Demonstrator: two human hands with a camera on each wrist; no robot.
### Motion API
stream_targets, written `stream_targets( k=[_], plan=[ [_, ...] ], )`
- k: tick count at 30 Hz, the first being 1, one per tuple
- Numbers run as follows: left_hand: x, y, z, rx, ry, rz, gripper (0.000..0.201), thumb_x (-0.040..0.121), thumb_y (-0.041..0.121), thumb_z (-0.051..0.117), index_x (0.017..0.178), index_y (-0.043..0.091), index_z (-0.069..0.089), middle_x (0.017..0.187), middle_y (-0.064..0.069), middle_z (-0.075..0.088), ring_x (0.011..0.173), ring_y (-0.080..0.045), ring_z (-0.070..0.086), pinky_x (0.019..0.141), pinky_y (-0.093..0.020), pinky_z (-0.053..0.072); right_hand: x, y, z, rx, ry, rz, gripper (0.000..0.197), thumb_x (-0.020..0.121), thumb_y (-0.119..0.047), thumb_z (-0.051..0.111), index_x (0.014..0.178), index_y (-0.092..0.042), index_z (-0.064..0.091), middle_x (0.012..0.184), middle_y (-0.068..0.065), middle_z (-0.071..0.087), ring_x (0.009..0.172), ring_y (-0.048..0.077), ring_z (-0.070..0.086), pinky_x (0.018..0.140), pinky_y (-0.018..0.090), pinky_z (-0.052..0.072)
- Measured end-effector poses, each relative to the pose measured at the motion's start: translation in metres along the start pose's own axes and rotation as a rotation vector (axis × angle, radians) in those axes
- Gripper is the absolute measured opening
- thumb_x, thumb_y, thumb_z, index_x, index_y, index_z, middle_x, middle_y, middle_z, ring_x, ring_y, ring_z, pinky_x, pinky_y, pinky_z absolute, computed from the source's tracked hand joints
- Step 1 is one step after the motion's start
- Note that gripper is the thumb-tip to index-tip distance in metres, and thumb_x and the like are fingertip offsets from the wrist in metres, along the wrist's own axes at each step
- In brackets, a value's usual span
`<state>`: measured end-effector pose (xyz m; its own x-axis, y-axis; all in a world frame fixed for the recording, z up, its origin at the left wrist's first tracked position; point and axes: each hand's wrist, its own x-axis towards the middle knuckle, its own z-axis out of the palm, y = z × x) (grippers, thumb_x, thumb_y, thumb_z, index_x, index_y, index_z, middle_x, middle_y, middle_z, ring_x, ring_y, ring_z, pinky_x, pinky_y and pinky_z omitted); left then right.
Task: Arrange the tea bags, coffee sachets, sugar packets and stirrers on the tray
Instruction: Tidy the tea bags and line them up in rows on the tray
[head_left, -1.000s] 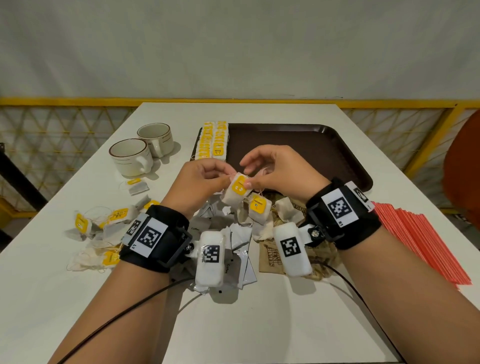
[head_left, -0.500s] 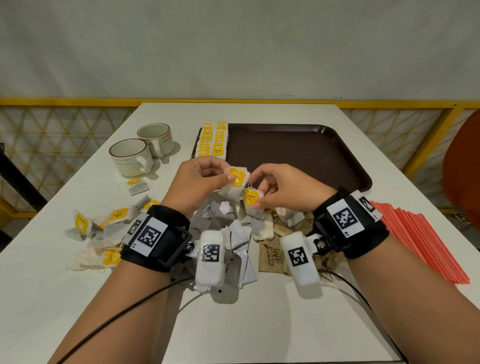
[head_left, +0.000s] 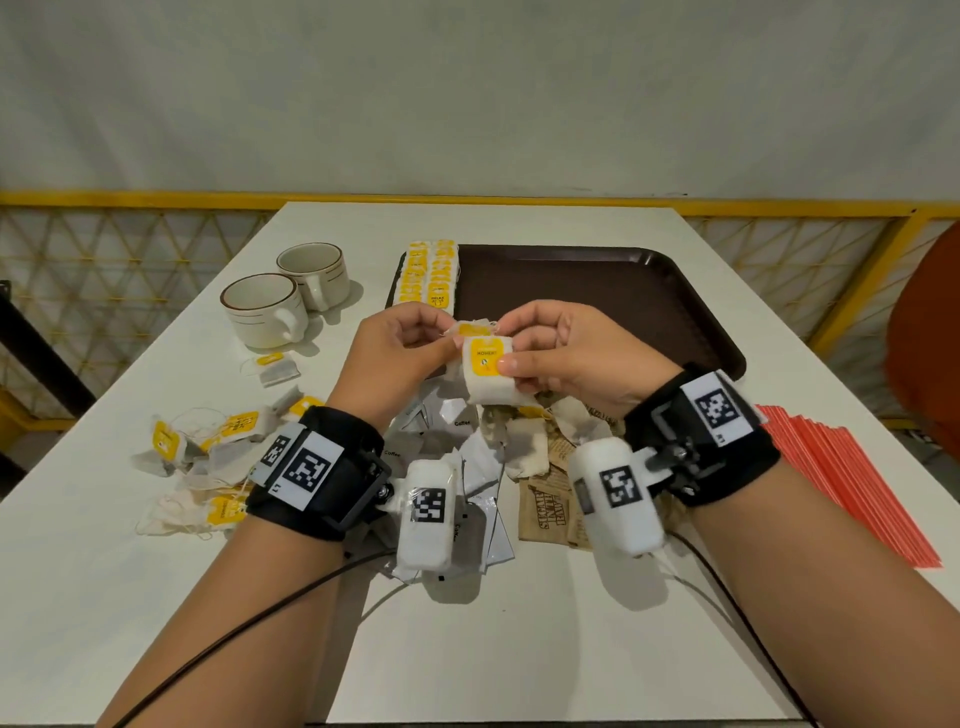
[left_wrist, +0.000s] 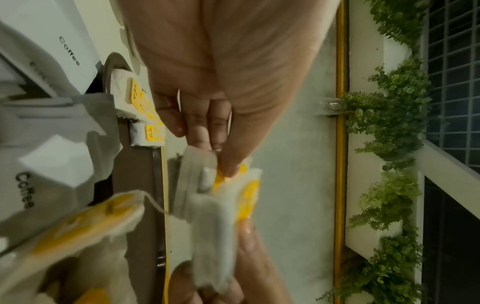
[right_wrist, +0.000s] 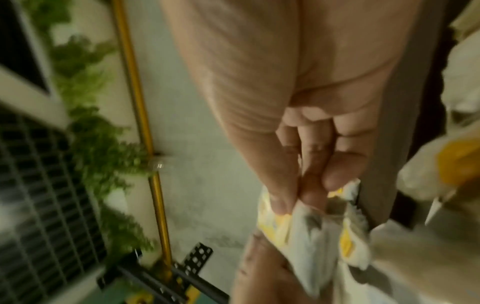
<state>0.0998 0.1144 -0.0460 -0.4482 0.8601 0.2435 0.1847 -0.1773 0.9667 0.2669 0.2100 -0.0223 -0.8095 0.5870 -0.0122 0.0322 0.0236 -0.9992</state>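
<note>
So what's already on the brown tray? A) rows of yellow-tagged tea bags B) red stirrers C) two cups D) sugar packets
A: the tea bags lie in two rows at the left end of the tray, while the cups, stirrers and sugar packets are all on the table.

The dark brown plastic tray (head_left: 597, 291) lies open at twelve o'clock; yellow-tagged tea bags (head_left: 428, 273) crowd its left edge, two cream ceramic mugs (head_left: 288, 293) stand at ten.
</note>
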Motion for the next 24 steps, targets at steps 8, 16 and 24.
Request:
stream_targets(
  k=[8, 16, 24],
  plan=[
    [-0.001, 0.002, 0.0, -0.079, -0.05, -0.017, 0.014, 0.082, -0.002, 0.066, 0.079, 0.011, 0.065, 0.07, 0.0, 0.068, 0.063, -0.007, 0.063, 0.06, -0.017, 0.051, 0.01, 0.005, 0.011, -0.185, 0.119, -0.034, 0.014, 0.083, -0.001, 0.069, 0.092, -0.012, 0.067, 0.076, 0.004, 0.067, 0.067, 0.013, 0.063, 0.065, 0.025, 0.056],
    [-0.001, 0.002, -0.002, -0.058, -0.032, -0.006, 0.017, 0.075, 0.0, 0.073, 0.088, 0.01, 0.067, 0.084, -0.004, 0.071, 0.074, -0.01, 0.066, 0.067, -0.019, 0.054, 0.014, -0.003, 0.013, -0.101, 0.149, -0.007, 0.01, 0.082, -0.003, 0.071, 0.083, -0.01, 0.064, 0.07, 0.007, 0.064, 0.061, 0.012, 0.061, 0.063, 0.024, 0.055],
    [0.008, -0.005, -0.015, -0.056, 0.134, -0.032, 0.019, 0.078, 0.003, 0.072, 0.095, 0.006, 0.063, 0.083, -0.006, 0.069, 0.067, -0.01, 0.063, 0.06, -0.018, 0.048, 0.01, 0.007, 0.03, -0.987, -0.061, 0.065, 0.046, 0.072, -0.049, 0.076, 0.095, -0.022, 0.047, 0.088, -0.007, 0.059, 0.083, 0.013, 0.058, 0.077, 0.032, 0.045]
  ],
)
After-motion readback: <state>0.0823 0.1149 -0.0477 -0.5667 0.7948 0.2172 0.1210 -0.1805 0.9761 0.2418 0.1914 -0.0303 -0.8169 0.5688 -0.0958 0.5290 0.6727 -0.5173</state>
